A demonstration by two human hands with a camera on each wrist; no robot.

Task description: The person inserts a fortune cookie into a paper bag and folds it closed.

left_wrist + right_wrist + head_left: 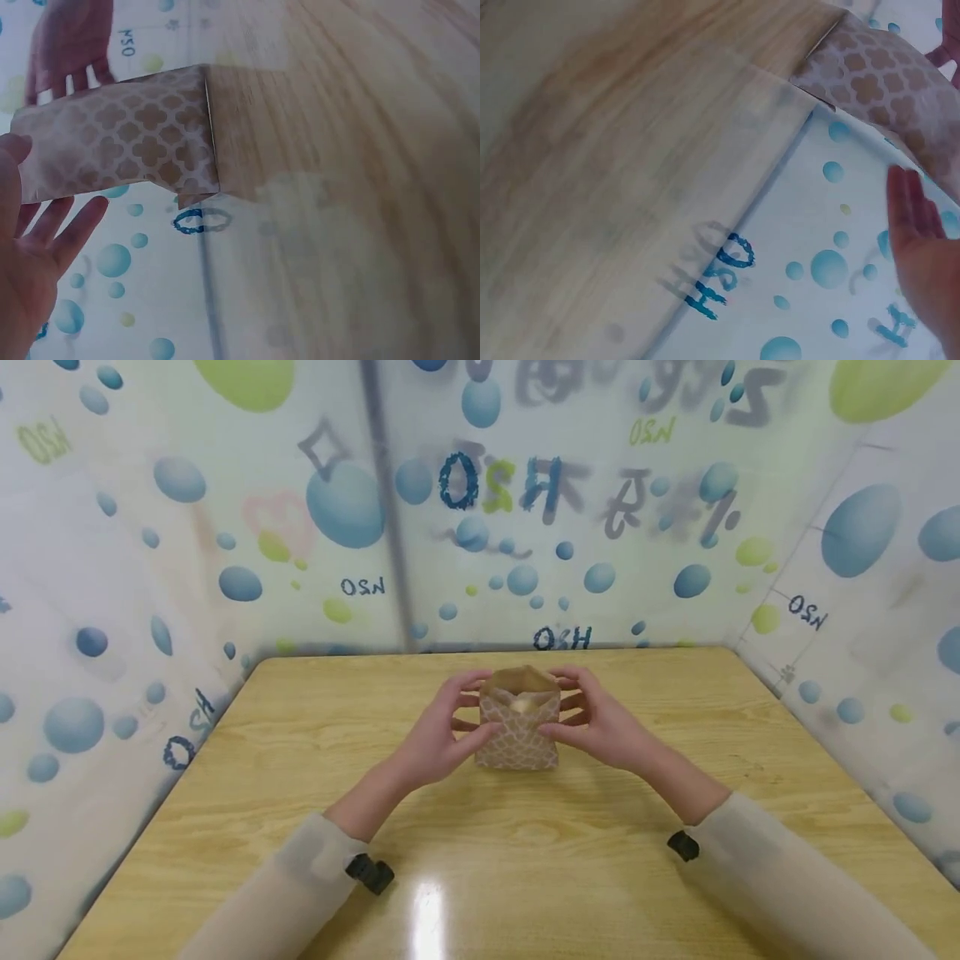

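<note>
Well, the left hand [441, 733] at nine o'clock and right hand [602, 725] at three grip the quatrefoil-patterned paper bag [519, 745], upright on the wooden table [540, 835]. Its depths I can't make out.

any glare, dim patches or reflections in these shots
Head: bright glare streak on the table; left wrist: dim, the patterned bag casting a darker reflection or shadow beside it; right wrist: dim too, blue wall lettering mirrored in the tabletop.
</note>
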